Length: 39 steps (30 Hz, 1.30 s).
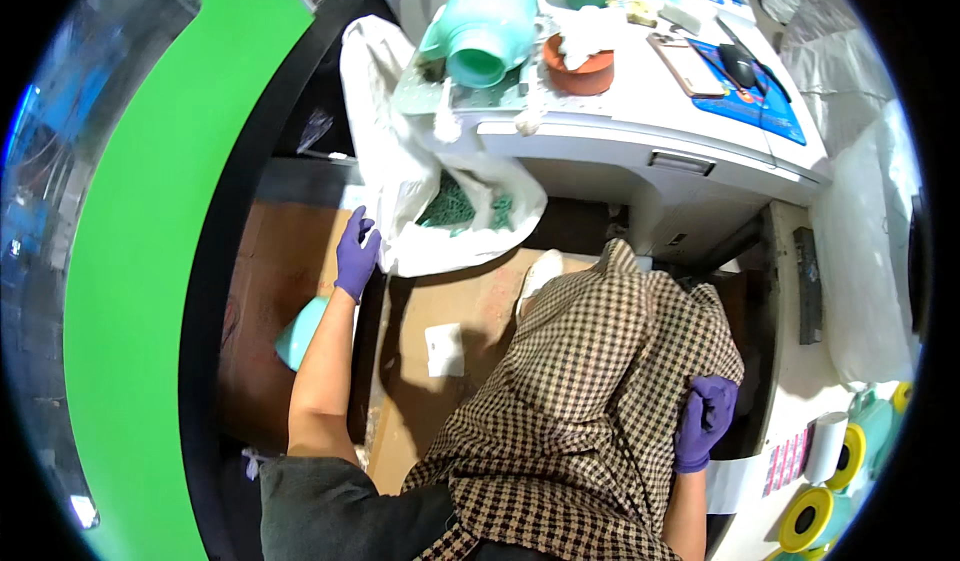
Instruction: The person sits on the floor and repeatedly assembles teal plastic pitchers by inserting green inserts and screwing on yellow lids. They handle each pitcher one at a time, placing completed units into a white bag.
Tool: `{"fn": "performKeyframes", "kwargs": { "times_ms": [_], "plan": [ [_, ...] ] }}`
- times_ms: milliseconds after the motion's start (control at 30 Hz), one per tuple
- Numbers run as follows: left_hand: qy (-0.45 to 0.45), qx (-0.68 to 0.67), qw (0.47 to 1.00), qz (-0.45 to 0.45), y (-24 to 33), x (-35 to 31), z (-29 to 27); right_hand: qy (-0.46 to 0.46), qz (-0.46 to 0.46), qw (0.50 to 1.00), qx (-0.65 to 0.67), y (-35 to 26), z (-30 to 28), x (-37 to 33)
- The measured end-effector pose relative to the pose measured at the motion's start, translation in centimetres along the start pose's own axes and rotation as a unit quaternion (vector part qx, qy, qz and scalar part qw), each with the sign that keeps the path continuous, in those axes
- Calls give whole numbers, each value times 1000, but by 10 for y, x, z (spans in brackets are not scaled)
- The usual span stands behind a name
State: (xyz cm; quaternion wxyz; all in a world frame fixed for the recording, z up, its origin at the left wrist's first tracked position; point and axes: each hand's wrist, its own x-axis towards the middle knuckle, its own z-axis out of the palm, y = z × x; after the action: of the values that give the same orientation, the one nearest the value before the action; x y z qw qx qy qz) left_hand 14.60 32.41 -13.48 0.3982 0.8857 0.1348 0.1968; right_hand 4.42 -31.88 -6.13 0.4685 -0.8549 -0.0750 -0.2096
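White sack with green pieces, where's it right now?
In the head view, the white sack is upper left of centre, beside the left hand and the white desk.

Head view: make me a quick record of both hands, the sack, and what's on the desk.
Left hand: purple-gloved, beside the white sack; contact unclear
Right hand: purple-gloved, fingers curled, on the checked apron
Sack: mouth open, green pieces inside
Desk: mint-green jug, orange pot, black mouse on blue mat
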Motion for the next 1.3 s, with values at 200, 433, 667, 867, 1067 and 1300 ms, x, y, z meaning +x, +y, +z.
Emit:
{"fn": "performKeyframes", "kwargs": {
  "times_ms": [200, 433, 667, 867, 1067, 1300],
  "plan": [
    [242, 281, 928, -38, -116, -133, -105, 0, 17, 1000, -8, 6, -7, -9],
    [246, -16, 888, -387, -186, -254, -177, -4, -38, 999, -2, 16, -4, -7],
    [86, -134, 919, -360, -141, -201, -138, -18, -79, 997, -11, 4, 3, 5],
    [47, 110, 991, -52, 56, -168, -98, -97, -103, 989, -38, -64, -24, 29],
    [-63, -41, 992, 103, 138, -249, -78, -266, 91, 889, 361, -139, 12, 31],
    [-176, -69, 971, 149, 174, -249, 0, -224, -31, 911, 345, -155, 35, 14]
  ]
}}
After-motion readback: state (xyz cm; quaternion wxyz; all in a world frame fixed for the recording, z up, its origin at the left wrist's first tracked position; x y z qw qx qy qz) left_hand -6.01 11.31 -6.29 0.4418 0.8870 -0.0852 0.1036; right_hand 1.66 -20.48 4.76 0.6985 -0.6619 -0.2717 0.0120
